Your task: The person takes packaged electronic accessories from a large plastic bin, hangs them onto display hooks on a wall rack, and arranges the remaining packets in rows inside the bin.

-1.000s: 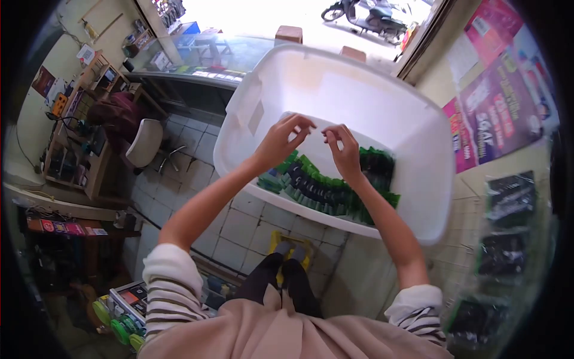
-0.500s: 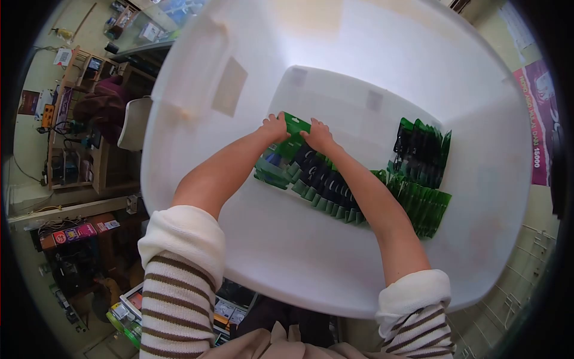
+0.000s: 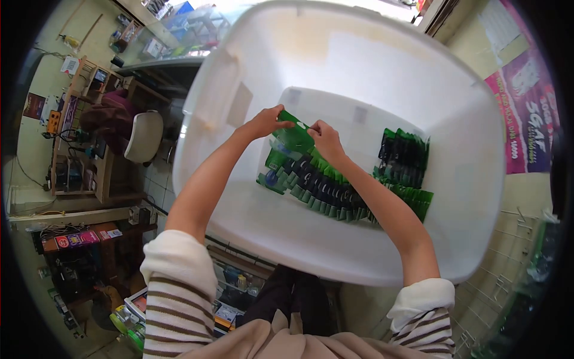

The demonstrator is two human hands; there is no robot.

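A flat green packet point(image 3: 294, 136) with a white hang hole near its top edge is held up between my two hands. My left hand point(image 3: 267, 122) pinches its upper left corner. At the upper right side, the closed fingers of my right hand point(image 3: 326, 141) grip it. Just below it, a long row of overlapping green and black packets point(image 3: 326, 192) lies on the floor of a large white plastic tub point(image 3: 263, 242). A second bunch of dark green packets point(image 3: 402, 158) stands at the right end of the tub. My right forearm hides part of the long row.
Left of the tub stand a white chair point(image 3: 143, 137) and a wooden desk with cables and small devices. A glass display case point(image 3: 179, 42) is behind it. On the right are a purple poster point(image 3: 523, 119) and a wire rack point(image 3: 493, 263).
Both hands have lifted the green packet a little off the row, and my right fingers have curled tighter. The view has shifted, so the tub's far rim and more of the poster now show.
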